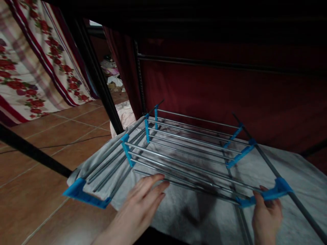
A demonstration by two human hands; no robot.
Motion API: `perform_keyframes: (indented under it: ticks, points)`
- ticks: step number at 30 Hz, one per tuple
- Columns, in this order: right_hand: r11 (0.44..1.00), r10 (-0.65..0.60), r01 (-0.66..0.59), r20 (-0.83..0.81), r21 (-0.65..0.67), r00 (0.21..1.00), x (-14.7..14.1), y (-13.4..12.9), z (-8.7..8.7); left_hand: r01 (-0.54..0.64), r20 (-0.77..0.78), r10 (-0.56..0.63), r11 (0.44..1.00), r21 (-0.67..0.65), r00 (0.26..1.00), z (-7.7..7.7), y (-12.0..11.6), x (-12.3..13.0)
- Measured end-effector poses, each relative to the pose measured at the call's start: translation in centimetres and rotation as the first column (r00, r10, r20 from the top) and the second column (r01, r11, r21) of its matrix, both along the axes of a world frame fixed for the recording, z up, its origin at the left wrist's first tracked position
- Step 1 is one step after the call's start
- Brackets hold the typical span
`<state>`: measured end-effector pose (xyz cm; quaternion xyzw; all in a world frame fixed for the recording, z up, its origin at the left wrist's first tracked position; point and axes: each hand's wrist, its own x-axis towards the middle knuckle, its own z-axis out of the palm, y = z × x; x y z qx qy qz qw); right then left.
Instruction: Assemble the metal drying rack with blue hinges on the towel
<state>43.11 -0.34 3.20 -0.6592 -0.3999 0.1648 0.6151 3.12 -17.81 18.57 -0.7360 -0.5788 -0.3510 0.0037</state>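
Note:
A rack of grey metal rods (189,165) with blue plastic brackets lies on a pale grey cloth (178,211). My left hand (144,200) is at the rack's near side, fingers stretched out beside the nearest rod; whether they touch it is unclear. On the right, my right hand (267,212) grips the near right blue bracket (276,192), thumb on top and fingers partly hidden behind it. Further left, loose-looking grey rods run beside a blue end bracket (87,195) at the cloth's edge.
Black metal posts (94,68) and a dark bar overhead frame the space. A dark red cloth (204,92) hangs behind. On the left are a floral curtain (38,64), a tiled floor (76,132) with a thin cable, and scattered items farther back.

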Motion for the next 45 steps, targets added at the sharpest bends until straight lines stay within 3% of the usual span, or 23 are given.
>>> perform_keyframes:
  ticks: [2, 5, 11, 17, 21, 24, 35, 45]
  points:
    - [1.0, 0.01, -0.01, 0.022, -0.014, 1.0, 0.2, 0.1, -0.1, 0.066, 0.078, -0.067, 0.998, 0.019, 0.995, -2.4, 2.5, 2.3]
    - [0.998, 0.058, -0.058, -0.014, 0.0, 0.998, -0.1, 0.0, 0.1, 0.169, 0.115, -0.176, 0.983, 0.068, 0.978, -3.7, 6.1, 5.4]
    - [0.997, 0.067, -0.063, -0.074, 0.052, 0.995, -1.2, 0.3, 0.8, 0.382, -0.082, -0.375, 0.918, 0.106, 0.923, -3.2, 12.7, 11.6]
    - [0.99, 0.102, -0.097, -0.049, 0.098, 0.994, -1.0, 0.7, 0.5, 0.437, -0.339, -0.452, 0.891, -0.122, 0.825, -3.3, 16.9, 15.9]
    - [0.99, 0.103, -0.101, -0.014, 0.098, 0.995, -1.1, 0.6, 0.2, 0.394, -0.429, -0.477, 0.878, -0.273, 0.767, -3.7, 18.0, 17.1]
    - [0.989, 0.115, -0.114, -0.012, 0.096, 0.993, -1.1, 0.5, 0.3, 0.383, -0.396, -0.487, 0.869, -0.315, 0.779, -3.5, 18.3, 17.4]
    - [0.971, 0.112, -0.092, -0.082, 0.22, 0.99, -2.0, -0.5, 4.3, 0.405, -0.361, -0.487, 0.87, -0.281, 0.795, -0.8, 17.7, 17.4]
    - [0.972, 0.122, -0.117, -0.01, 0.202, 0.993, -1.8, -0.6, 5.4, 0.386, -0.386, -0.458, 0.887, -0.252, 0.801, -0.2, 17.7, 17.5]
